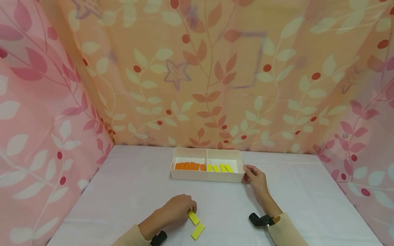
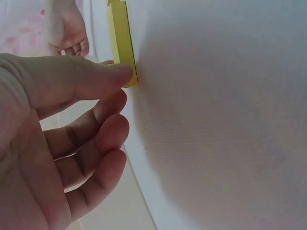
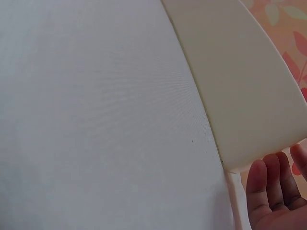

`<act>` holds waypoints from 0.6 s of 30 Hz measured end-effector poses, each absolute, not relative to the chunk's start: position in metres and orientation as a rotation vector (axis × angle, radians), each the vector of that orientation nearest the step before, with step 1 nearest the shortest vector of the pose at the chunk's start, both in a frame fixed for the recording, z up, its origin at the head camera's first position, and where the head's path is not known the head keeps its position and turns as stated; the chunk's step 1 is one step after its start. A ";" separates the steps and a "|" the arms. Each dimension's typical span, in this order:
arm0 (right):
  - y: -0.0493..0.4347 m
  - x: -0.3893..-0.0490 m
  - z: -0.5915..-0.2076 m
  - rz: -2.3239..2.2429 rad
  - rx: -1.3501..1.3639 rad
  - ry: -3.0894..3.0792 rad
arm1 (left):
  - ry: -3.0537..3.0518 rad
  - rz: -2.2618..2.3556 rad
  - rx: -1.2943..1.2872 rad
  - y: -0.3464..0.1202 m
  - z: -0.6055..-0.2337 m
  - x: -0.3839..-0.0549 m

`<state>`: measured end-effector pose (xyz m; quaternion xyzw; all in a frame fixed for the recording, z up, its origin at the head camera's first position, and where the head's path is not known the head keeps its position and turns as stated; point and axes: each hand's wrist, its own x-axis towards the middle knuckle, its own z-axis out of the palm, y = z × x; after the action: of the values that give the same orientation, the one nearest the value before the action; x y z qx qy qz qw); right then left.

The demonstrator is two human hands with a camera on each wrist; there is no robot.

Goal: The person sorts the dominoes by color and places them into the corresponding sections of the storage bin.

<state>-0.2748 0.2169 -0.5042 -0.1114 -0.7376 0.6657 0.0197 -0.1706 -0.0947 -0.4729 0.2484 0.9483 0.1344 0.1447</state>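
Observation:
My left hand point(image 1: 178, 209) is low over the table and pinches a flat yellow block point(image 1: 193, 218) between thumb and fingers. The left wrist view shows the thumb pressed on one end of this block point(image 2: 123, 40). A second yellow block point(image 1: 198, 231) lies on the cloth just in front of it. At the far side stands a cream two-compartment box point(image 1: 191, 175). Orange blocks point(image 1: 191, 166) lean in a row in its left compartment, and several yellow blocks point(image 1: 222, 168) are in the right one. My right hand point(image 1: 256, 178) holds the box's right end, fingertips against its outer wall.
White cloth covers the table point(image 1: 129, 184). A flower-patterned curtain point(image 1: 212, 75) hangs behind the box, with pink patterned sheets point(image 1: 40, 136) at the sides. Each wrist wears a black strapped device point(image 1: 260, 219).

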 end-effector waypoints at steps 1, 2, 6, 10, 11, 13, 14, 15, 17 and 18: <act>0.217 -0.275 -0.504 2.066 -0.347 -2.290 | 2.736 0.373 0.727 -0.094 -0.473 -0.171; 0.217 -0.275 -0.505 2.067 -0.348 -2.290 | 2.738 0.360 0.735 -0.093 -0.473 -0.170; 0.217 -0.275 -0.505 2.067 -0.350 -2.291 | 2.769 0.297 0.739 -0.089 -0.469 -0.165; 0.217 -0.276 -0.505 2.070 -0.345 -2.288 | 2.809 0.235 0.715 -0.087 -0.467 -0.159; 0.217 -0.276 -0.504 2.070 -0.344 -2.287 | 2.816 0.216 0.704 -0.086 -0.467 -0.158; 0.217 -0.276 -0.505 2.069 -0.344 -2.285 | 2.830 0.191 0.686 -0.085 -0.467 -0.157; 0.217 -0.275 -0.505 2.067 -0.343 -2.284 | 2.840 0.178 0.678 -0.084 -0.466 -0.156; 0.217 -0.275 -0.505 2.063 -0.342 -2.285 | 2.849 0.161 0.673 -0.083 -0.466 -0.156; 0.217 -0.275 -0.506 2.053 -0.341 -2.291 | 2.864 0.123 0.662 -0.081 -0.465 -0.155; 0.217 -0.275 -0.506 2.050 -0.341 -2.294 | 2.870 0.104 0.658 -0.080 -0.465 -0.155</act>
<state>-0.2749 0.2167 -0.5058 -0.1101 -0.7409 0.6621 0.0232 -0.1550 -0.0801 -0.4650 0.2224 0.9694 0.0352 0.0976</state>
